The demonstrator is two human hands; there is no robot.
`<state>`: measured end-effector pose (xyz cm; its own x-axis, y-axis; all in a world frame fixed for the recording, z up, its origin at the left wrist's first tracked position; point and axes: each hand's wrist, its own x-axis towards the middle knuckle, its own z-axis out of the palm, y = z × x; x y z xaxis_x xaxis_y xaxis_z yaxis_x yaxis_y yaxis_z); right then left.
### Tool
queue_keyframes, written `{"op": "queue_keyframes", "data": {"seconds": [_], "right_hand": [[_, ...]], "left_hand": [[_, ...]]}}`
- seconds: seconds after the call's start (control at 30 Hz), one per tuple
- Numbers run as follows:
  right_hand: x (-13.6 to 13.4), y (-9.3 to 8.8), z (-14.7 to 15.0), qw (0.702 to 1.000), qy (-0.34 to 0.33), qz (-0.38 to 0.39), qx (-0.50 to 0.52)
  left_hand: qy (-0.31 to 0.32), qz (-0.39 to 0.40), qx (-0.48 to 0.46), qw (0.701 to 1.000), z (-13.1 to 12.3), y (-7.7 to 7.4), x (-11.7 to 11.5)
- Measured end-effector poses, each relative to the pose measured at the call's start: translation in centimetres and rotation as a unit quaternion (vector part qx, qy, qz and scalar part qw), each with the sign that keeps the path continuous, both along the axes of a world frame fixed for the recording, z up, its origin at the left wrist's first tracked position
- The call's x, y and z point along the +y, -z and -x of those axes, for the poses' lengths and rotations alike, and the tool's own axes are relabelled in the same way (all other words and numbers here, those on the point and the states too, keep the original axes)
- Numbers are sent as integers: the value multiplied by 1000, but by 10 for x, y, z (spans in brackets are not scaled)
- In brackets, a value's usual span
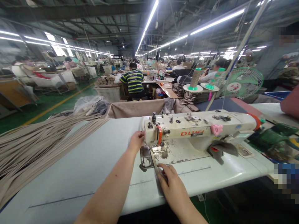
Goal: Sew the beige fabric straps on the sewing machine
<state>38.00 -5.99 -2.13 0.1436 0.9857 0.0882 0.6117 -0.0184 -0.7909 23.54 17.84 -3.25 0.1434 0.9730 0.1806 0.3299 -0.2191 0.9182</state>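
A white sewing machine [182, 132] with orange lettering stands on the pale table. At the left end of its head is my left hand [137, 139], fingers curled together; what they hold, if anything, is hidden. A narrow beige fabric strip [153, 160] runs from under the needle area toward the table's front edge. My right hand [170, 179] pinches this strip between thumb and fingers, in front of the metal plate [146, 157]. The strip's lower part hangs over the front edge.
Long beige strips [46, 143] lie heaped at the left of the table [105, 158]. Behind it stands a cloth-lined bin [137, 108]. Thread cones [195, 79] and a green fan [244, 82] are at the right. A person in a striped shirt [133, 81] sits ahead.
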Motion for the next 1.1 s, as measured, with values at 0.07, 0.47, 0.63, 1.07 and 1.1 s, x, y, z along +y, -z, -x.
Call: {"op": "queue_keyframes", "data": {"seconds": [0.07,0.47,0.63,1.07,1.1], "right_hand": [[0,0,-1,999,12,-41,17],[23,-4,29,958,-92,53,266],[42,5,47,900,-104,132,403],[84,6,73,878,-162,165,419],[84,5,74,881,-169,162,411]], "left_hand": [[-19,25,-54,998,3,1,-3],[-45,105,-311,943,52,-1,-84],[-59,100,-276,954,79,-3,-119],[-55,42,-211,975,118,-1,-171],[-53,41,-207,976,120,-1,-174]]}}
